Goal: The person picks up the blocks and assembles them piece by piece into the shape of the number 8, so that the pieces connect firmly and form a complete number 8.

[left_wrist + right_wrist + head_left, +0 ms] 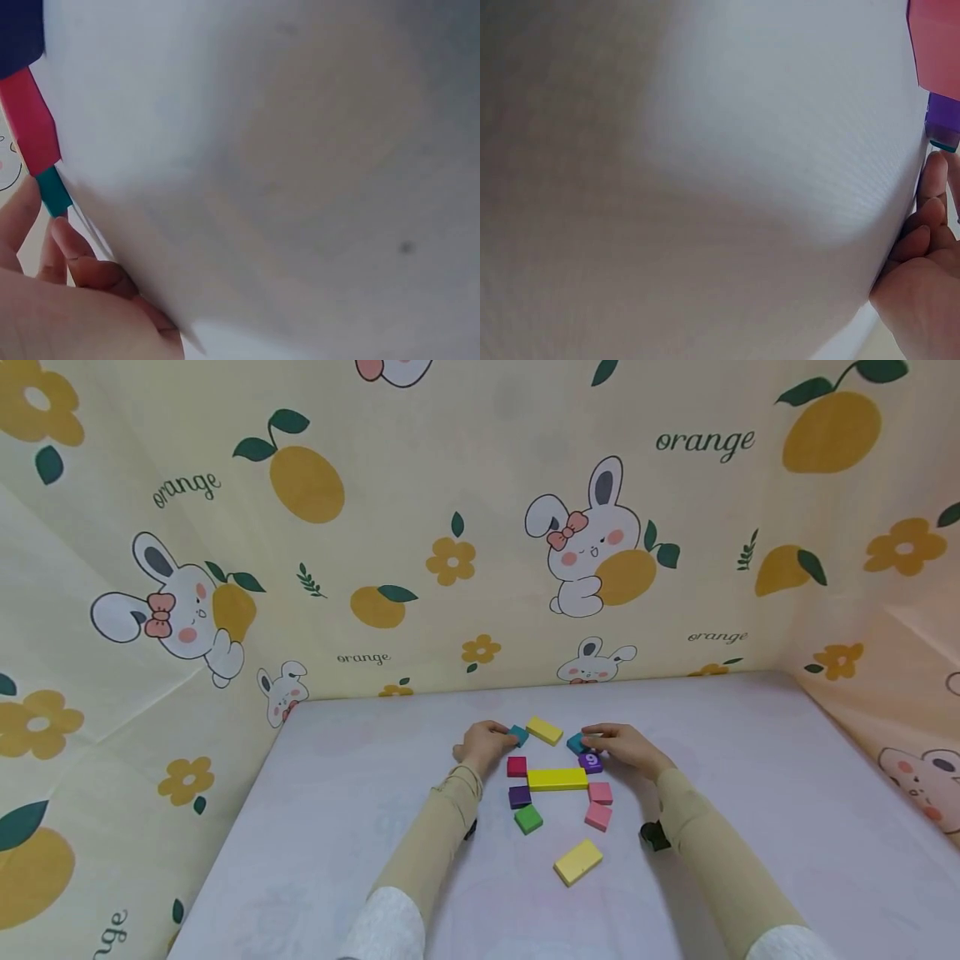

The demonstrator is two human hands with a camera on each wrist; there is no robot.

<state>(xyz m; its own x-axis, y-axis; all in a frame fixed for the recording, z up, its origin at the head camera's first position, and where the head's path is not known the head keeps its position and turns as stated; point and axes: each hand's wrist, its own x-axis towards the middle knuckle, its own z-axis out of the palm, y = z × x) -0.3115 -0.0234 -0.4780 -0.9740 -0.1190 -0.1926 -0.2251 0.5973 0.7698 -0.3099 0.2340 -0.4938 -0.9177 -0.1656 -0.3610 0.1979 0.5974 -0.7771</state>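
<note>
My left hand (486, 746) pinches a small teal block (517, 736) on the table; in the left wrist view its thumb and fingertips meet the teal block (54, 192). Opposite, my right hand (628, 747) has thumb and fingers on another teal block (576, 743), partly covered by the fingertips. A pale yellow block (544, 731) lies tilted between the two teal ones. Just below the right fingers is a purple block (590, 763) marked with a numeral. A red block (517, 767) lies below the left hand, beside a long yellow block (557, 779).
Below the long block, a dark purple block (519, 797) and green block (528, 819) lie left; two pink blocks (600, 792) lie right. Nearer the front is a separate pale yellow block (578, 862). A printed cloth (480, 602) hangs behind the white table (330, 827).
</note>
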